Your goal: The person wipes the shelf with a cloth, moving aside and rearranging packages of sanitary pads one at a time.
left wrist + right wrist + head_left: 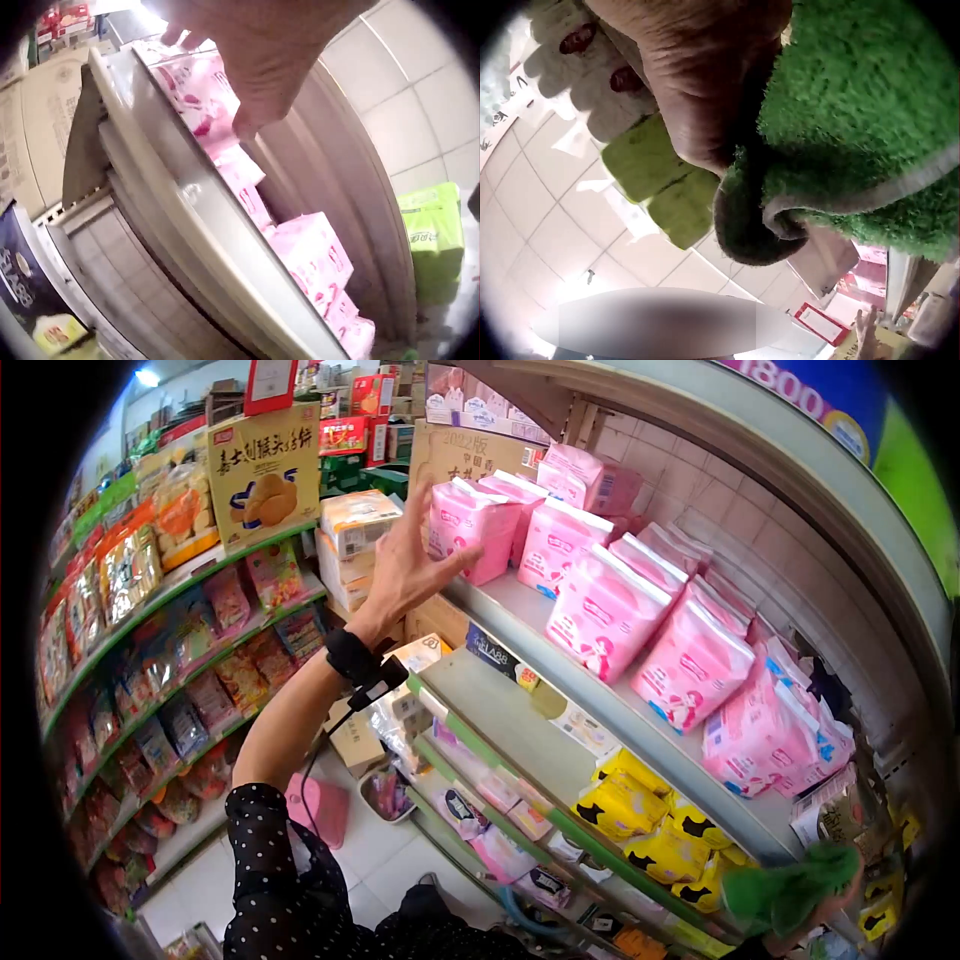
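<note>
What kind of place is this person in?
Most likely a small grocery or convenience shop: rows of pink packs stand on a metal shelf, bagged snacks fill the racks opposite, and yellow packs sit on a lower shelf.

Your tally: five pink packs (608,612) along the upper shelf's (640,730) front edge; overlapping ones behind, no sure number. Yellow packs (665,852) on the shelf below: several, overlapped, exact number unclear. One green cloth (775,890). One biscuit box (265,475). One pink bin (320,810).
</note>
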The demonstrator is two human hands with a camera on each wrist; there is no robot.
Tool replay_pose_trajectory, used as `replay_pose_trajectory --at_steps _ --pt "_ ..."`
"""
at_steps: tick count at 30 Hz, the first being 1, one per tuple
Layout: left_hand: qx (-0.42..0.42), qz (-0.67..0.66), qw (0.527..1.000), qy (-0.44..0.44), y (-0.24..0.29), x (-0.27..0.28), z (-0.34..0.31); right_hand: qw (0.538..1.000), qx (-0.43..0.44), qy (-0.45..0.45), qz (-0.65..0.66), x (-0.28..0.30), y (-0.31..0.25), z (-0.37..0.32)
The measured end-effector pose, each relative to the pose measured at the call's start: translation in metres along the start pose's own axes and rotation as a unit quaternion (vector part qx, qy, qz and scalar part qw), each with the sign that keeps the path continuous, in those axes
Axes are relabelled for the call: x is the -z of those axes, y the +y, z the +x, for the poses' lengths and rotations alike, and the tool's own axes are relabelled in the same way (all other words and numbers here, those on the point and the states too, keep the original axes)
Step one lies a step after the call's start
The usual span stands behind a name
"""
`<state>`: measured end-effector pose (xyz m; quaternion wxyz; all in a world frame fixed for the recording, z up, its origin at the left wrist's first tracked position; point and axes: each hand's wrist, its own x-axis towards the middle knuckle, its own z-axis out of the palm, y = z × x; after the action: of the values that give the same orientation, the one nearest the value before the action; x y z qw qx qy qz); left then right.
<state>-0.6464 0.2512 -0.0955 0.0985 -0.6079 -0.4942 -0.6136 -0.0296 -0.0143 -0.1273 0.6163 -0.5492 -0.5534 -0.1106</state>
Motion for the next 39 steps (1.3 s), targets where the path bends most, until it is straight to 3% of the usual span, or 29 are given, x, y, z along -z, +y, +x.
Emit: replay_pose_trajectory --at_steps 4,6,8,10,11,13,16,17,20,24,27,30,31,32,33,34,36,38,39 --pt "0.040 -0.067 0.989 -0.126 -0.026 -0.008 0.018 0.999 0.033 0.002 -0.010 -0.042 -0.021 -0.005" --pt "0.035 -0.080 0.986 -0.143 -0.032 -0.009 0.022 0.999 0.013 -0.034 -0.002 -0.036 -0.021 -0.004" --pt "0.010 -0.076 0.991 -0.112 -0.016 -0.003 0.015 0.998 -0.018 -0.055 0.002 -0.032 -0.019 -0.005" --pt "0.014 -0.124 0.988 -0.085 -0.012 -0.002 0.012 0.999 -0.025 -0.016 -0.036 -0.020 0.003 -0.003" --pt "0.021 -0.159 0.985 -0.071 -0.010 -0.003 0.010 0.996 0.010 -0.084 0.002 -0.015 0.003 0.001" --pt "-0.001 -0.200 0.979 -0.026 -0.008 -0.007 0.008 0.999 -0.003 -0.042 -0.019 -0.015 0.007 0.001" --pt "-0.051 -0.113 0.989 -0.082 -0.006 -0.003 0.013 1.000 0.005 0.009 -0.016 -0.023 0.002 -0.006" --pt "-0.104 -0.095 0.988 -0.061 -0.005 -0.003 0.016 1.000 0.005 0.014 -0.011 -0.024 0.002 -0.006" --pt "-0.077 -0.077 0.982 -0.152 -0.006 -0.001 0.024 1.000 -0.013 0.007 -0.001 -0.017 0.008 -0.008" --pt "-0.129 -0.028 0.978 -0.159 -0.010 -0.003 0.031 0.999 -0.019 0.021 0.037 -0.035 -0.015 -0.012" --pt "-0.116 -0.014 0.972 -0.203 -0.009 0.007 0.029 0.998 -0.057 0.001 0.001 -0.028 -0.007 -0.011" --pt "-0.045 -0.110 0.953 -0.277 -0.009 0.019 0.027 0.998 -0.050 -0.048 0.015 -0.029 -0.021 -0.007" --pt "-0.001 -0.188 0.942 -0.279 -0.023 0.014 0.023 0.998 -0.031 -0.045 0.025 -0.038 -0.032 -0.007" --pt "0.019 -0.225 0.945 -0.238 -0.034 0.011 0.024 0.999 -0.012 -0.041 0.034 -0.050 -0.043 -0.008" --pt "0.041 -0.262 0.944 -0.197 -0.044 0.008 0.026 0.999 -0.004 0.030 0.019 -0.065 -0.054 -0.011" --pt "0.064 -0.298 0.939 -0.157 -0.045 0.008 0.030 0.999 -0.013 0.023 0.027 -0.066 -0.057 -0.011" --pt "0.024 -0.232 0.967 -0.103 -0.035 0.018 0.049 0.999 -0.021 0.018 0.036 -0.067 -0.060 -0.013" --pt "-0.042 -0.189 0.970 -0.150 -0.034 0.017 0.081 0.999 -0.025 -0.003 0.036 -0.068 -0.064 -0.011" --pt "-0.033 -0.218 0.956 -0.193 -0.027 0.012 0.096 0.999 -0.028 -0.028 0.037 -0.066 -0.066 -0.008"
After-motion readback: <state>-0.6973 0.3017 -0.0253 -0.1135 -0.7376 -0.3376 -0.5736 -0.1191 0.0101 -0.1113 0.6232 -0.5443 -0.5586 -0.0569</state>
